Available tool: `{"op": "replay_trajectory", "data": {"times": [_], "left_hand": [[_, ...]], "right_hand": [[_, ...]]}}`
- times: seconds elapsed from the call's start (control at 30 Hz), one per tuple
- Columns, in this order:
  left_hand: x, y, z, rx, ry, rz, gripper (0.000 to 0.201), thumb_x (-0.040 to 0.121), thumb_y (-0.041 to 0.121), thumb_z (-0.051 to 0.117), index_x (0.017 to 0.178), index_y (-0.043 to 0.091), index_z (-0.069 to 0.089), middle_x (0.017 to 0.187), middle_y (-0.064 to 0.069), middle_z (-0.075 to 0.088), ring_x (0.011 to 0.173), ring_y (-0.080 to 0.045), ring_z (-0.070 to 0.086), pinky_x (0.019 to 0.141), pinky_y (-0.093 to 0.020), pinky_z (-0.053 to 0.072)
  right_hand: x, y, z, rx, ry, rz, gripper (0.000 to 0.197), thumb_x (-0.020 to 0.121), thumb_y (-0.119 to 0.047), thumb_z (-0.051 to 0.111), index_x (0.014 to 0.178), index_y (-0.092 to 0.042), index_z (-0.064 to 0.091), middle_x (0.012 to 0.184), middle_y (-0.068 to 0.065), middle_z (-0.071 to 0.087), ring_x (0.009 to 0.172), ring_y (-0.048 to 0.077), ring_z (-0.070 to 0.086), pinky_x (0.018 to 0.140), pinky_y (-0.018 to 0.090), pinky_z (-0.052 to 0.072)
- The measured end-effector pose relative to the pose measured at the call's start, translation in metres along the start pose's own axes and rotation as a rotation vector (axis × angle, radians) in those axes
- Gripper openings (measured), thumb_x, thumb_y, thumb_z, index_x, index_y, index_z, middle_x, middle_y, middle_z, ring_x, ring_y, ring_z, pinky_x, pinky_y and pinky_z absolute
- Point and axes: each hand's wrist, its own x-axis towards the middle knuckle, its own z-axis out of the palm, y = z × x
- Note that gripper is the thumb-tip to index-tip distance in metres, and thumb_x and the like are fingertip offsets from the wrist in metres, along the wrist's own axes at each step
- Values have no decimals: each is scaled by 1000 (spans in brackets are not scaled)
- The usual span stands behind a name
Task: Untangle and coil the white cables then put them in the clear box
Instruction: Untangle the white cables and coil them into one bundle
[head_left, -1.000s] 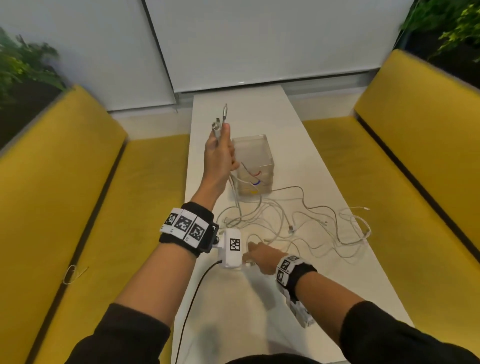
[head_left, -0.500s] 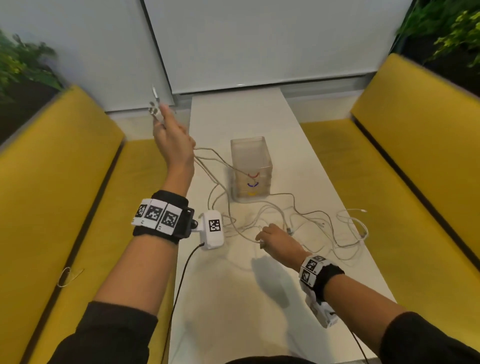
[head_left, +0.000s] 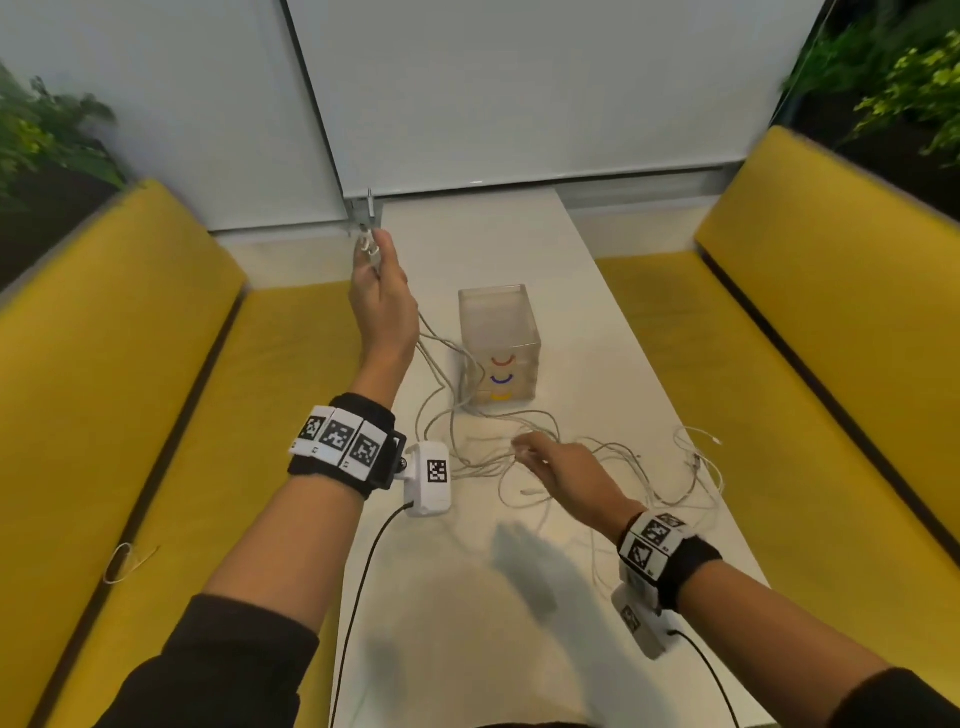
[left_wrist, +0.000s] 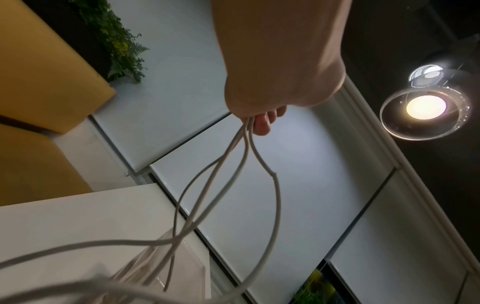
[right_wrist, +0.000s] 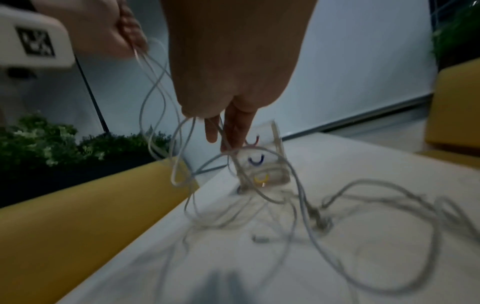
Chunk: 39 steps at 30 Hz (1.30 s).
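Observation:
My left hand (head_left: 383, 280) is raised over the table's left edge and grips several white cable ends (head_left: 368, 228). Their plugs stick up above the fingers. In the left wrist view the strands (left_wrist: 241, 156) hang from the left hand (left_wrist: 259, 115) toward the clear box (left_wrist: 161, 265). The clear box (head_left: 500, 338) stands upright mid-table, with coloured arcs on its front. My right hand (head_left: 545, 462) is low over the tangle of white cables (head_left: 644, 467). Strands (right_wrist: 182, 148) run between its thumb and finger (right_wrist: 237, 129), near the box (right_wrist: 262, 164).
The narrow white table (head_left: 519, 649) runs between two yellow benches (head_left: 130, 415) (head_left: 831, 364). Loose cable loops (head_left: 701, 462) reach close to the table's right edge. Plants stand behind both benches, and a white blind (head_left: 519, 93) closes the far end.
My left hand swung left with the cable ends, then came back a little toward the table, drawing strands up past the box. My right hand moved forward into the tangle.

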Motion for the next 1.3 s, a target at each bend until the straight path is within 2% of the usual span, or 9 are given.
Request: {"op": "replay_trajectory", "data": {"times": [0.07,0.2,0.33,0.5,0.63,0.73,0.83,1.03,1.3], "left_hand": [[1,-2,-1,56,19,41,64,98,54,39,102,-8,55,58,12,35,51,-6,30,52,-29,28],[-1,13,-2,123,-42,137,24,102,37,46,84,23,49,68,10,39,59,-5,33,61,-31,32],[-24,20,14,106,-483,18,29,103,29,52,76,20,52,61,11,40,50,-4,32,50,-25,28],[-56,12,33,102,-861,-26,28,92,19,70,103,-4,61,61,7,45,49,-11,35,47,-26,29],[-64,14,41,164,-837,-25,23,96,15,66,112,-2,66,59,18,58,50,0,48,51,-16,37],[-65,17,42,126,-834,-48,33,102,35,54,101,5,70,65,-5,55,50,-16,39,48,-29,32],[-54,20,40,88,-717,-44,40,105,42,44,75,17,56,63,1,49,50,-13,37,49,-28,31],[-15,33,16,-107,-372,-169,48,107,38,41,61,24,42,52,4,34,48,-13,35,51,-27,30],[12,36,-16,-446,-245,-189,44,108,39,36,68,22,44,50,4,29,41,-12,26,44,-27,24]], "right_hand": [[6,-3,-18,31,79,-30,28,98,-33,56,115,-16,71,119,1,73,107,16,69,93,36,54],[29,-32,-72,370,211,91,25,95,-29,61,103,-11,77,105,3,77,99,9,72,93,34,55],[54,-79,-122,695,301,48,32,100,-23,55,91,2,71,76,15,71,59,15,60,54,21,48],[67,-98,-131,889,387,28,25,97,-13,60,95,10,70,62,-3,65,47,-1,50,47,11,38],[65,-96,-122,976,394,109,35,87,-25,69,107,4,73,78,-6,74,69,3,65,67,22,53],[61,-95,-118,936,291,87,41,83,-34,70,120,-16,67,117,-2,69,102,21,68,91,49,56],[48,-90,-116,738,72,37,73,83,-23,76,141,-39,35,131,9,51,84,30,73,67,39,61],[34,-29,-138,441,-136,195,34,82,-42,73,108,-21,69,70,4,55,58,18,40,49,28,30],[14,37,-153,230,-25,390,46,81,-55,66,68,-12,54,63,2,41,60,15,36,59,32,33]]}}
